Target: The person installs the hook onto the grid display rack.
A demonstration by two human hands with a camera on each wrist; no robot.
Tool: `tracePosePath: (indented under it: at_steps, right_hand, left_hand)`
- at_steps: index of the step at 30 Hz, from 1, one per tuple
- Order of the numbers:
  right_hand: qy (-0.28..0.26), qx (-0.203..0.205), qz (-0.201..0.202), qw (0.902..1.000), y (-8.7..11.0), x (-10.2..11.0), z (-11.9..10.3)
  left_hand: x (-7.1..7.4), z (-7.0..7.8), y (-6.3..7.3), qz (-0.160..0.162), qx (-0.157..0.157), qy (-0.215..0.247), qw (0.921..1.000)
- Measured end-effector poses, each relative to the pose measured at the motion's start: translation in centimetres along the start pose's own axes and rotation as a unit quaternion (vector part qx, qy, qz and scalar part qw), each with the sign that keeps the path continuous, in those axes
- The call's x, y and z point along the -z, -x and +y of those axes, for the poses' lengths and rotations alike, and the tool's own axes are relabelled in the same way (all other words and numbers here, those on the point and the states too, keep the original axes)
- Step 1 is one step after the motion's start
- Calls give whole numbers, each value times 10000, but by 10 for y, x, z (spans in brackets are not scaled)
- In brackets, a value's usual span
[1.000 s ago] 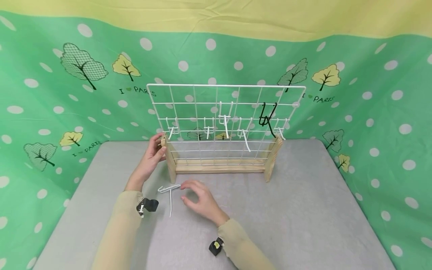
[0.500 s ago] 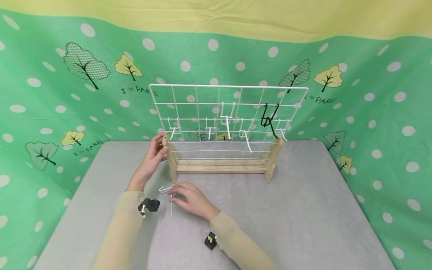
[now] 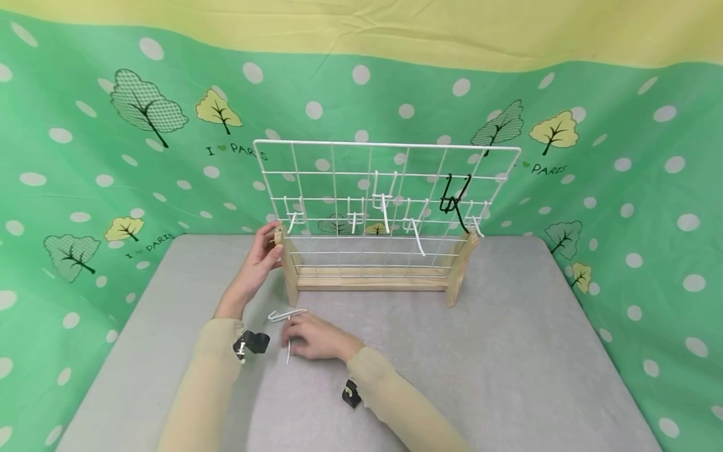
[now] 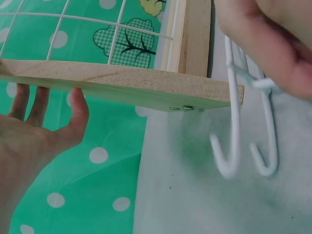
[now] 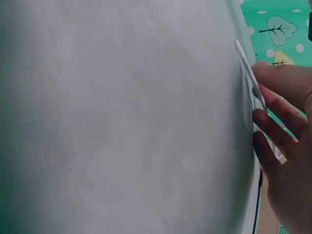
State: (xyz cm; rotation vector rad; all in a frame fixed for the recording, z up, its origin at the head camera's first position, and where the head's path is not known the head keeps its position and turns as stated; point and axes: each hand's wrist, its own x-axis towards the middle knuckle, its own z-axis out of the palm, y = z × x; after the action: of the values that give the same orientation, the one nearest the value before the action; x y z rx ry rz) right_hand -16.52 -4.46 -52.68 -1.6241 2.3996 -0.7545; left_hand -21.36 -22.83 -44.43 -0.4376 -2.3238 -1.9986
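A white wire hook (image 3: 287, 315) with a long prong is near the left front foot of a grid rack (image 3: 367, 285), a white wire panel on a wooden stand. My right hand (image 3: 319, 338) pinches the hook's prong between thumb and fingers; the right wrist view shows the prong (image 5: 251, 75) at the fingertips. Two upturned ends of the hook (image 4: 234, 141) show large in the left wrist view. My left hand (image 3: 257, 260) presses its fingertips against the outer face of the left wooden side board (image 4: 146, 87), fingers spread and fairly straight.
Several white hooks, such as a long one (image 3: 386, 212), hang on the wire panel. A black hook (image 3: 459, 207) hangs at its right. The grey tabletop (image 3: 536, 351) ends at a green dotted curtain (image 3: 610, 188).
My right hand moved left from beside the hook, and its fingers closed on the prong. My left hand stayed at the side board. The head view drifted slightly.
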Motion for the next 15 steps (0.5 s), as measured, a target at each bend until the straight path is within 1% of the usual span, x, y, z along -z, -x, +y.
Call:
tracePosePath:
  at_steps: [2, 5, 7, 9, 15]
  right_hand:
    - [-167, -29, -123, 9998, 0, 1, 2]
    - [-392, -54, -156, 9991, 1, 1, 3]
    - [-461, -82, -75, 9989, 2, 1, 3]
    - [-567, -131, 30, 9983, 4, 1, 3]
    - [-716, -293, 215, 9968, 9, 4, 2]
  left_hand:
    - [-2, 8, 2, -15, 20, -3, 10000]
    - [-3, 8, 2, -21, 25, 8, 10000]
    - [-2, 5, 1, -22, 0, 26, 10000]
    - [0, -3, -1, 0, 9, 46, 10000]
    - [-1, -3, -1, 52, 48, 57, 10000]
